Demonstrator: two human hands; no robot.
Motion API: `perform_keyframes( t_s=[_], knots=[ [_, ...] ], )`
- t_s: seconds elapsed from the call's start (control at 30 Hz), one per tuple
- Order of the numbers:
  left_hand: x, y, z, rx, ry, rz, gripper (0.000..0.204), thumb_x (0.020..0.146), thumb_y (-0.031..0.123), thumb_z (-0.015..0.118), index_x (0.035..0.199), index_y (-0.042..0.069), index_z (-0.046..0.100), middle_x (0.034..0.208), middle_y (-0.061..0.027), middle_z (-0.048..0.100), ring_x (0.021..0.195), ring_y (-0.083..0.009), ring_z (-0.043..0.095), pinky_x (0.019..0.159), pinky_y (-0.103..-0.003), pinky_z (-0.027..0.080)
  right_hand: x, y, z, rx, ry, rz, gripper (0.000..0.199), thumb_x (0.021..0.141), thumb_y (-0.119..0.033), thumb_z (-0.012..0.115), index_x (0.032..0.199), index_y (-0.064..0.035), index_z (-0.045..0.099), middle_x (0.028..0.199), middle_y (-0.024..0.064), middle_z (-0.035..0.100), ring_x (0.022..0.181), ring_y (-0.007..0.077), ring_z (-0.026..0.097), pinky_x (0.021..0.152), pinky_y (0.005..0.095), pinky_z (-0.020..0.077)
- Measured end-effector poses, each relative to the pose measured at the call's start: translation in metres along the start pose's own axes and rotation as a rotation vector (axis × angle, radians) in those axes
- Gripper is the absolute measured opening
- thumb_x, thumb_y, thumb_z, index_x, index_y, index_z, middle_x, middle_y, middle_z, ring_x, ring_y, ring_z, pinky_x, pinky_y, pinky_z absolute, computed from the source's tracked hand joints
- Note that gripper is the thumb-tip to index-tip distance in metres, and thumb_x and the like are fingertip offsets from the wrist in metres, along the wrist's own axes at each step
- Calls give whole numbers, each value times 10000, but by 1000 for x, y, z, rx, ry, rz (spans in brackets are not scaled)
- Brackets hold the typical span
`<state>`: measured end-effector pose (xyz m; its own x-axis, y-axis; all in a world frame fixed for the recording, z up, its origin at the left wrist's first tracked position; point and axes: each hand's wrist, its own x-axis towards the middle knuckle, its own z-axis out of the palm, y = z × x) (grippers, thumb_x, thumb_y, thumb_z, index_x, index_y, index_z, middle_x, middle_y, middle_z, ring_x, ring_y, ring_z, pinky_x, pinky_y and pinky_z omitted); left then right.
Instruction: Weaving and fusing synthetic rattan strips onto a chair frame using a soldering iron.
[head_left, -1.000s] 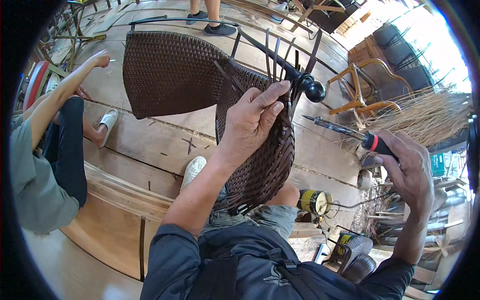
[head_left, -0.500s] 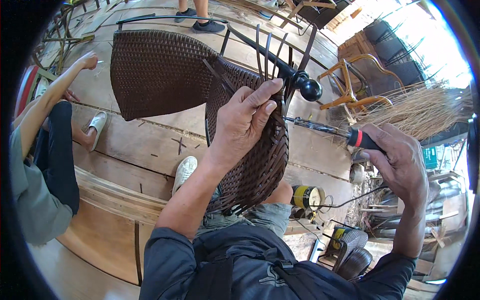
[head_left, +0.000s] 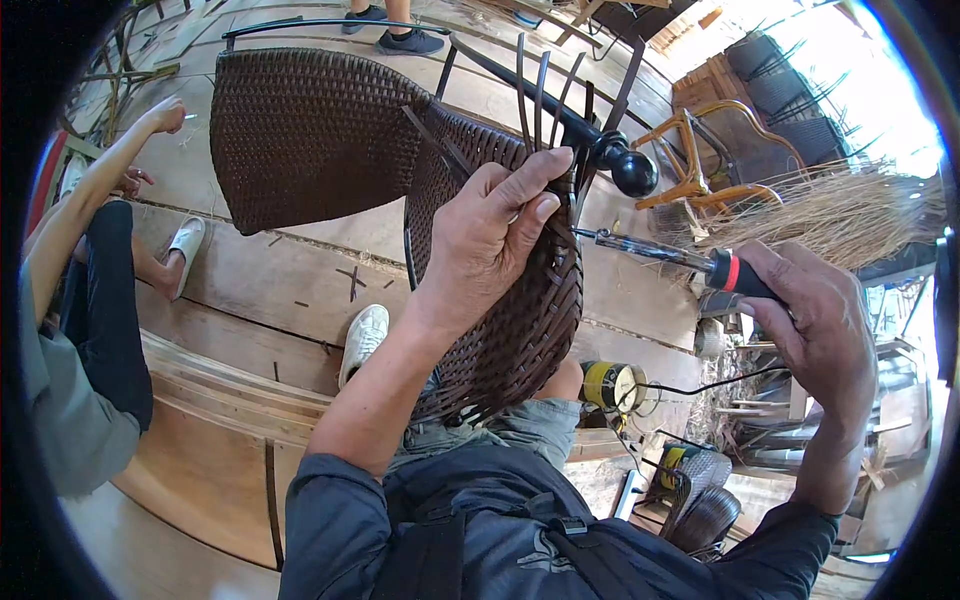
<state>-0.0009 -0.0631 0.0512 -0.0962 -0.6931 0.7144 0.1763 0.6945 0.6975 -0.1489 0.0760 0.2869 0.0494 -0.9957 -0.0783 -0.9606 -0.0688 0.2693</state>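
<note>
A dark brown woven wicker chair piece (head_left: 310, 140) on a black metal frame stands in front of me and over my lap. My left hand (head_left: 490, 235) is closed on its woven edge, thumb and fingers pinching the brown strips just below a black ball knob (head_left: 634, 174). Several loose strip ends (head_left: 541, 100) stick up above that hand. In my right hand (head_left: 815, 310) is the black, red-ringed handle of a soldering iron (head_left: 660, 252). Its thin tip points left and reaches the weave beside my left fingers; whether it touches is too small to tell.
A person in a grey-green shirt (head_left: 75, 400) sits at the left; another person's shoes (head_left: 410, 42) show at the top. At right are a rattan chair frame (head_left: 690, 165) and a straw-coloured bundle (head_left: 840, 215). A yellow-black can (head_left: 610, 387) stands beside my knee, near a dark cord.
My right hand and the soldering iron have shifted slightly right and down. The ball knob has moved a little right, and the wide woven panel slightly left. My left hand keeps its pinch.
</note>
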Motion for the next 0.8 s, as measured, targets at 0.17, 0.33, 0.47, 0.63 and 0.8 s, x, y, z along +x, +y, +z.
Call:
perform_keyframes(
  t_s=[0.17, 0.33, 0.47, 0.63, 0.8],
  knots=[
    [1, 0, 0, 3, 15, 18, 389, 886, 87, 657, 1266, 159, 618, 711, -87, 503, 598, -216, 512, 570, -326, 463, 4, -2, -8, -62, -48, -5, 333, 792, -147, 694, 1111, -84, 618, 814, 135, 579, 730, 352, 582, 646, 441, 446],
    [-1, 2, -2, -9, -51, -62, 342, 924, 94, 618, 1266, 106, 612, 847, -80, 581, 699, -185, 535, 671, -283, 461, 9, 1, -8, -12, -55, -37, 346, 788, -142, 688, 1118, -79, 606, 822, 143, 578, 744, 361, 581, 664, 446, 446],
    [0, 0, 2, -2, 20, 0, 387, 885, 96, 661, 1262, 174, 617, 712, -78, 507, 590, -219, 520, 557, -330, 464, 11, 3, -9, 5, -71, -44, 345, 789, -147, 689, 1115, -72, 605, 818, 145, 576, 745, 361, 579, 665, 445, 444],
    [-1, 1, 2, 16, 18, -13, 384, 886, 102, 661, 1260, 175, 616, 714, -75, 513, 596, -219, 534, 557, -331, 466, 15, 6, -9, -3, -87, -47, 348, 785, -156, 692, 1109, -66, 603, 815, 148, 573, 747, 367, 574, 668, 449, 439],
    [-1, 1, 2, 17, 23, -15, 390, 886, 105, 662, 1264, 184, 613, 717, -75, 517, 597, -216, 537, 560, -328, 470, 16, 8, -7, 21, -71, -78, 345, 788, -166, 688, 1106, -65, 601, 815, 152, 567, 738, 374, 565, 660, 445, 434]
  ],
)
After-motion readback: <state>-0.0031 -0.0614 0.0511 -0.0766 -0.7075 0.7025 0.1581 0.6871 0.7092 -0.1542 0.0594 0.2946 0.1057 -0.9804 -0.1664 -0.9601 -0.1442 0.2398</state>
